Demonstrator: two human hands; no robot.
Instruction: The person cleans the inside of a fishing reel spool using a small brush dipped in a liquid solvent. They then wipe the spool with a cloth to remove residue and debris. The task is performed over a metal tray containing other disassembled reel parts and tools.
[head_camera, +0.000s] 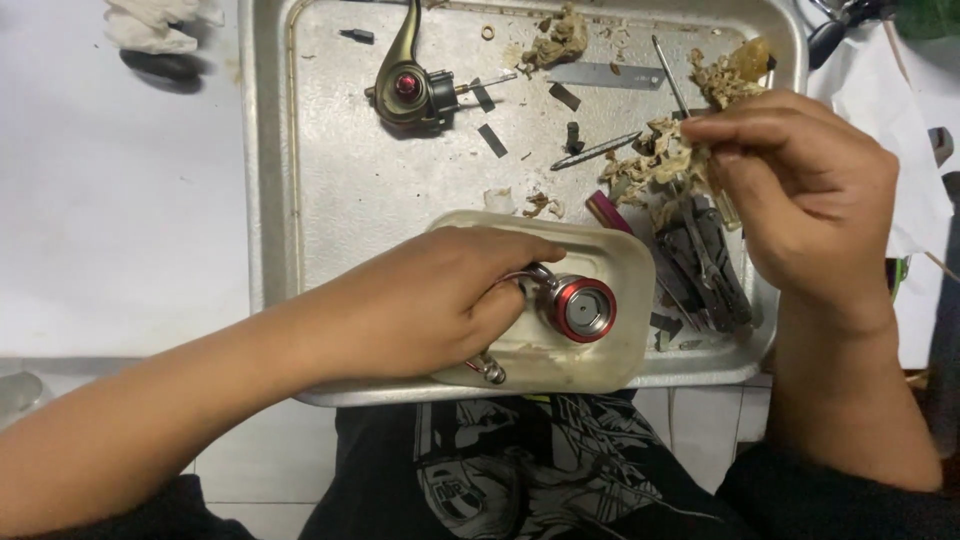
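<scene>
The reel (560, 305) is gripped by the left hand (440, 300) over the plastic tub (625, 262); a dirty rag (660, 165) is pinched in the right hand (800, 190); the reel could be fouled by shed lint.

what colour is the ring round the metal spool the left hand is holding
Red, around a silver centre, on the spool held by the left hand; the head view shows it.

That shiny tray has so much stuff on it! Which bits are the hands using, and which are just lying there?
In use:
left hand gripping the red-ringed reel part in the plastic tub
right hand pinching a dirty wad

Lying about:
reel handle
multi-tool pliers
metal rod
blade strip
all on the metal tray
</scene>
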